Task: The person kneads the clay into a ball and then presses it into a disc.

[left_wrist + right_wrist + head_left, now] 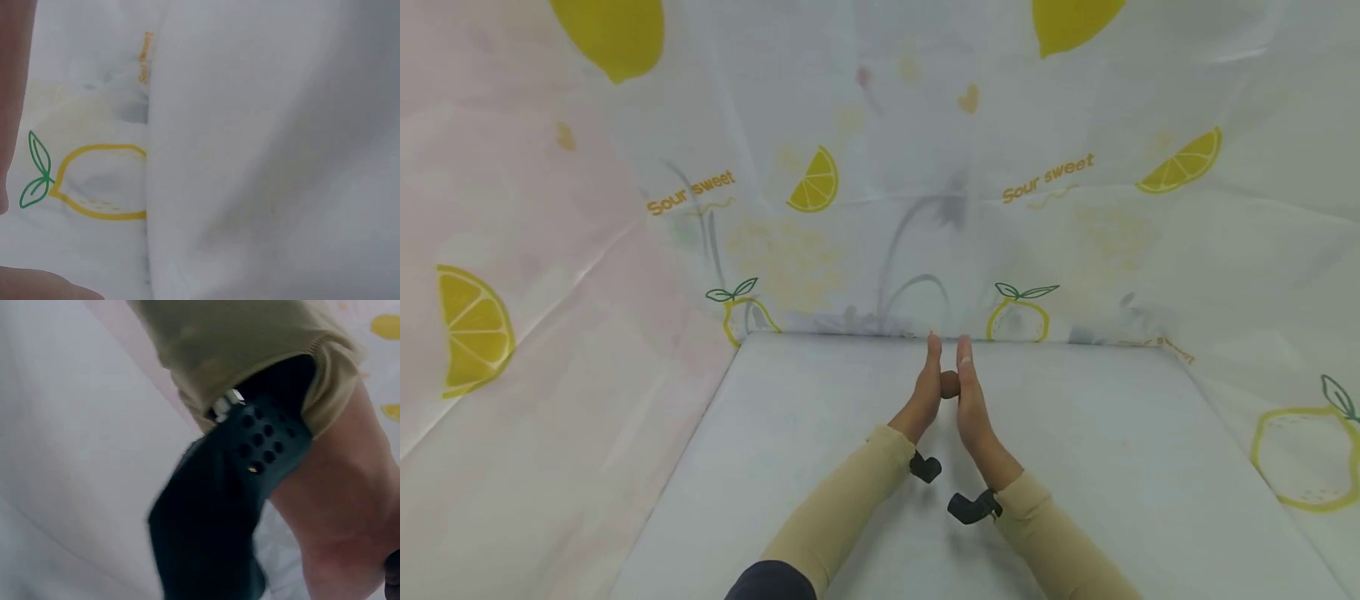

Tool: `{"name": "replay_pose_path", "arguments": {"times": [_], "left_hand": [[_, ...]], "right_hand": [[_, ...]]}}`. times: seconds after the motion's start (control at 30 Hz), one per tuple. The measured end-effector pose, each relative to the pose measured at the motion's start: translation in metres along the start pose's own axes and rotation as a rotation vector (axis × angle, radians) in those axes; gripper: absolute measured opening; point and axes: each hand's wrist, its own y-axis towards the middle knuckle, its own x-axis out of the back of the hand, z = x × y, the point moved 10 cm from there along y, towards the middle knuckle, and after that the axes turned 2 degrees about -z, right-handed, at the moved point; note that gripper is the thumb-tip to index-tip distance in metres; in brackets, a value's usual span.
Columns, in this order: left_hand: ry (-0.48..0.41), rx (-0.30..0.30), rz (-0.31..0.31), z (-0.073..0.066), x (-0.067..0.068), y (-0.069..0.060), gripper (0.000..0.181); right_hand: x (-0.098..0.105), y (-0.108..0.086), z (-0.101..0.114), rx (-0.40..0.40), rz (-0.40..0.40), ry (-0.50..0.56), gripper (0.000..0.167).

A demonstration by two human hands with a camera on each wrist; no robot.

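Observation:
A small round brown ball (950, 384) sits between the two palms in the head view. My left hand (927, 390) touches it from the left with fingers straight and pointing away from me. On the other side my right hand (972, 398) presses against it, its fingers also straight. Both hands are held upright above the white table. At the right edge of the right wrist view, part of a dark rounded thing (393, 575) shows beside the left hand (344, 550). Only blurred parts of a hand (37, 286) enter the left wrist view, and the ball is out of sight there.
A white tabletop (820, 417) spreads beneath the hands. Behind and beside it hangs a pale curtain (880, 208) printed with lemons. Black camera mounts stick out from the left wrist (927, 468) and the right wrist (973, 507), close to each other.

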Motion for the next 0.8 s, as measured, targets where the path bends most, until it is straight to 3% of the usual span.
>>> {"name": "replay_pose_path", "arguments": {"times": [0.13, 0.27, 0.47, 0.6, 0.8], "left_hand": [[0.008, -0.113, 0.043, -0.006, -0.009, -0.002, 0.111], [-0.016, -0.185, 0.092, -0.010, -0.014, -0.005, 0.096], [0.007, -0.198, 0.155, -0.009, -0.017, -0.007, 0.091], [0.011, -0.234, 0.226, -0.014, -0.023, -0.012, 0.093], [-0.134, -0.249, 0.269, -0.024, -0.026, -0.013, 0.098]], "right_hand": [[0.009, 0.014, -0.015, -0.062, -0.041, 0.014, 0.058], [0.016, 0.031, -0.042, -0.088, -0.065, -0.018, 0.059], [0.023, 0.042, -0.063, -0.142, -0.077, -0.054, 0.069], [0.033, 0.042, -0.076, -0.240, -0.109, -0.068, 0.072], [0.043, 0.039, -0.092, -0.350, -0.131, -0.088, 0.081]]}}
